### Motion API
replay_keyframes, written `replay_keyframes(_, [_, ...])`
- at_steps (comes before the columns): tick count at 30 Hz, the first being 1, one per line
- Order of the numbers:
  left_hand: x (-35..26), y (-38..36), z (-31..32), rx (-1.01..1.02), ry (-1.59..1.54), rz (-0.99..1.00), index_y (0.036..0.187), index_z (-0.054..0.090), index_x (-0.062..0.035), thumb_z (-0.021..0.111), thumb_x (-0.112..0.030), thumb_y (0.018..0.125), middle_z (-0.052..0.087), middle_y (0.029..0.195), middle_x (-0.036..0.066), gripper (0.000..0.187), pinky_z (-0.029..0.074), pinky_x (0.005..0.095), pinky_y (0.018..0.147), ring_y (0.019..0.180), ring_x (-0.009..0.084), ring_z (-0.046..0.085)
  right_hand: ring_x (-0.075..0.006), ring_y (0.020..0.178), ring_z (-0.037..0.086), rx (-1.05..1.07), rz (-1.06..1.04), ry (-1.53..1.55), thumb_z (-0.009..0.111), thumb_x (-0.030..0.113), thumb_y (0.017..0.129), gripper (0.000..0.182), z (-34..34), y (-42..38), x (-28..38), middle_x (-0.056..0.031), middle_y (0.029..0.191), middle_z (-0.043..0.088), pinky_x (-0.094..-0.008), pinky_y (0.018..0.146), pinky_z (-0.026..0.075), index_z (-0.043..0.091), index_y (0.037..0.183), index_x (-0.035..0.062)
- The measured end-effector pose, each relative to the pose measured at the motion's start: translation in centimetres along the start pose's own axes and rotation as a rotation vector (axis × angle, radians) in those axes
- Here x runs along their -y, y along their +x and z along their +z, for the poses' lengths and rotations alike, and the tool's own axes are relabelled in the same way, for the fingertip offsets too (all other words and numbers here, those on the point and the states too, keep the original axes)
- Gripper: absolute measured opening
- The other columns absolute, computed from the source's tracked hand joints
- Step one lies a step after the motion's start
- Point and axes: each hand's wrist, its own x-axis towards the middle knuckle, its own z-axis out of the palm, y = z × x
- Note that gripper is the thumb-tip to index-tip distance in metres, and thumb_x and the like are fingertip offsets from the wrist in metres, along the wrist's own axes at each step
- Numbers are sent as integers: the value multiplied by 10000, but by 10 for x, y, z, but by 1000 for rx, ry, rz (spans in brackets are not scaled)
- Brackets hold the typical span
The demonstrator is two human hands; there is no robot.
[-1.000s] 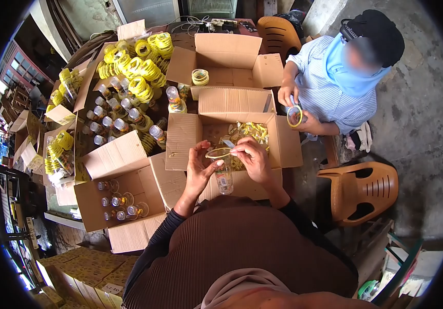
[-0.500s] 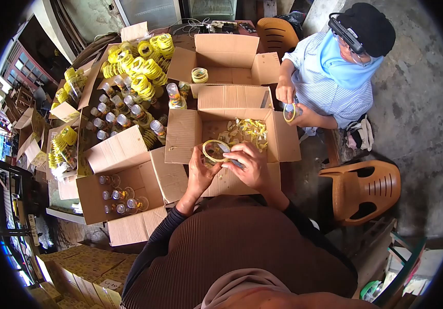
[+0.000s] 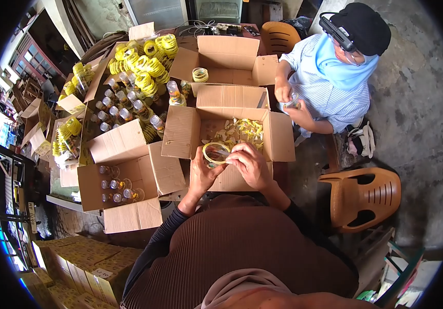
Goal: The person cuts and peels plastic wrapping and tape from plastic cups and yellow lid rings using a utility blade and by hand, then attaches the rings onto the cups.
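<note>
My left hand (image 3: 201, 174) is wrapped around a clear round cup with a yellow rim (image 3: 215, 162), its mouth tilted up toward me. At the right side of that rim, the fingers of my right hand (image 3: 251, 166) are pinched together; what lies between them is too small to make out. Both hands are over the near edge of an open cardboard box (image 3: 181, 132). Yellow and pale peeled scraps (image 3: 249, 130) lie inside this box.
Another box (image 3: 95, 193) at left holds several clear glasses (image 3: 127, 193). Behind stand capped containers (image 3: 124, 114) and piled yellow rings (image 3: 149, 67). A far box (image 3: 226, 46) has a yellow-edged roll (image 3: 200, 75) at it. A co-worker (image 3: 334, 87) handles a clear item. An orange chair (image 3: 365, 198) stands right.
My right hand has shifted slightly at the rim, its fingers now pinched closer together. The cup has turned a little in my left hand. The co-worker's hands have tilted their item.
</note>
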Motion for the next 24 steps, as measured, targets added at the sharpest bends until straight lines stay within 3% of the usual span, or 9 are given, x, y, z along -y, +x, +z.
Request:
replay_keyframes(3, [-8, -8, 10, -67, 105, -28, 1144, 487, 53, 816, -135, 731, 666, 1000, 183, 561, 536, 338, 799, 904, 234, 674, -258, 883, 591, -25, -27, -108, 685, 63, 807, 99, -3, -4, 2, -60, 936, 577, -378, 746, 495, 622, 879, 41])
replay_keyframes(5, [-11, -10, 18, -120, 29, -14, 1133, 458, 31, 825, -129, 723, 666, 995, 178, 573, 536, 338, 798, 903, 229, 677, -274, 877, 585, -48, -29, -40, 679, -31, 785, 119, -6, -5, -1, -103, 926, 563, -358, 750, 487, 610, 870, 14])
replay_keyframes(11, [-6, -18, 33, -187, -12, 8, 1110, 424, 7, 830, -141, 720, 662, 973, 155, 583, 535, 337, 789, 896, 224, 676, -267, 861, 589, -65, -33, 80, 668, -65, 782, 138, -12, -9, -9, -108, 930, 563, -348, 736, 493, 608, 885, 4])
replay_keyframes(14, [-12, -20, 37, -240, 36, 25, 1116, 428, 1, 827, -139, 723, 655, 973, 146, 577, 535, 336, 787, 892, 225, 674, -275, 859, 593, -85, -35, 76, 672, -15, 797, 119, -12, -11, -14, -99, 943, 572, -367, 728, 490, 616, 896, 18])
replay_keyframes(24, [-13, -22, 47, -357, 88, -47, 1154, 389, 9, 814, -82, 706, 583, 989, 172, 625, 503, 376, 793, 895, 281, 617, -248, 832, 608, 42, -46, 215, 623, -117, 798, 261, -32, -6, -23, -105, 905, 567, -325, 691, 506, 660, 1003, 40])
